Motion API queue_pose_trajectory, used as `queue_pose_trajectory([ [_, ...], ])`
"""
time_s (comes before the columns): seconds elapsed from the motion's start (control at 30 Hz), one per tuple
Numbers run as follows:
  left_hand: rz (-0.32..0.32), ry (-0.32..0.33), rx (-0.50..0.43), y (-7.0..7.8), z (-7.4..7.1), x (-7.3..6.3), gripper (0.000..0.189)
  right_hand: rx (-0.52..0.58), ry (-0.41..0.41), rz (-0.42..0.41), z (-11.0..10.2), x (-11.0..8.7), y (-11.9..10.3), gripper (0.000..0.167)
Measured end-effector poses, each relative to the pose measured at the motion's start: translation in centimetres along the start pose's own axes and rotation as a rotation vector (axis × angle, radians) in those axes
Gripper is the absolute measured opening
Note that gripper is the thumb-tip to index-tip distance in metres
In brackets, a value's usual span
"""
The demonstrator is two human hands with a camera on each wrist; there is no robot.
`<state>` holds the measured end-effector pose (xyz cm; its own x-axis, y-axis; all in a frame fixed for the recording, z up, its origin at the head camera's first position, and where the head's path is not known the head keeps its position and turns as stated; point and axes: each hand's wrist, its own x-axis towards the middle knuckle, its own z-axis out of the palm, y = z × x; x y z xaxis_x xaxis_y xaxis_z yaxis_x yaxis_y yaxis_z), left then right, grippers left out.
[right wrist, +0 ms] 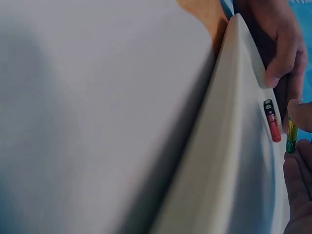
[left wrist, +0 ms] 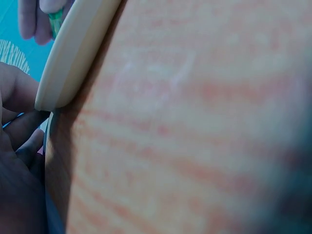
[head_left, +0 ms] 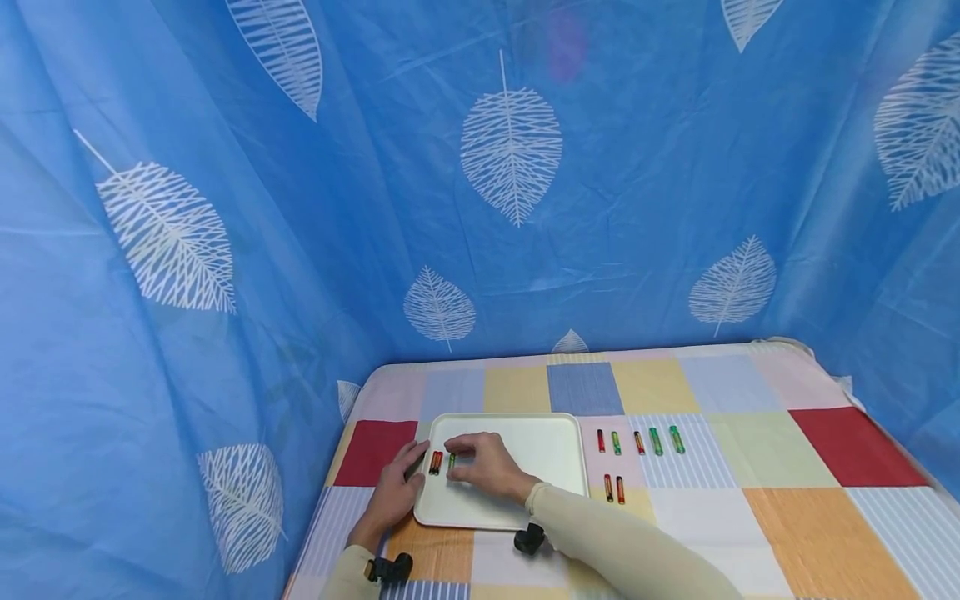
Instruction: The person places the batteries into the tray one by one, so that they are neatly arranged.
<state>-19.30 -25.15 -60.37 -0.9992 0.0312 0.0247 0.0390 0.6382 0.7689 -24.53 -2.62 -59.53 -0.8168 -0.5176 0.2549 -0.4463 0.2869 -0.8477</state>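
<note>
My right hand [head_left: 491,467] is over the left part of a white tray [head_left: 525,504], pinching a green battery [right wrist: 291,136] between thumb and fingers. The same battery shows upright in the head view, just right of two red-and-black batteries [head_left: 436,463] lying side by side on the tray. At the tray's left rim rests my left hand [head_left: 397,492], its fingers extended along the edge and its thumb by the near-left corner. In the left wrist view, its fingers touch the rim [left wrist: 53,92].
Right of the tray, a row holds red batteries [head_left: 601,440], a smaller green battery [head_left: 617,442] and larger green ones [head_left: 656,441]. Two more red batteries [head_left: 619,489] lie nearer me. A patchwork cloth [head_left: 795,533] covers the table, with a blue leaf-print curtain [head_left: 622,208] behind.
</note>
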Motion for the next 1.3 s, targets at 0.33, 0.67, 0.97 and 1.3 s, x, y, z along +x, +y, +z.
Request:
queue_pose_trajectory([
  [0.33, 0.028, 0.01, -0.002, -0.1, 0.1, 0.1, 0.059, -0.082, -0.015, 0.011, 1.0, 0.5, 0.3, 0.05],
  [0.67, 0.033, 0.004, -0.003, -0.1, 0.1, -0.1, 0.06, -0.161, -0.013, -0.02, 1.9, 1.0, 0.1, 0.051],
  [0.97, 0.07, 0.004, -0.002, -0.2, -0.1, 0.1, 0.06, -0.282, -0.033, -0.033, 1.9, 1.4, -0.6, 0.051],
  [1.3, 0.028, -0.011, 0.005, -0.1, -0.2, 0.1, 0.06, -0.25, -0.038, -0.007, 1.6, 1.2, -0.6, 0.051],
])
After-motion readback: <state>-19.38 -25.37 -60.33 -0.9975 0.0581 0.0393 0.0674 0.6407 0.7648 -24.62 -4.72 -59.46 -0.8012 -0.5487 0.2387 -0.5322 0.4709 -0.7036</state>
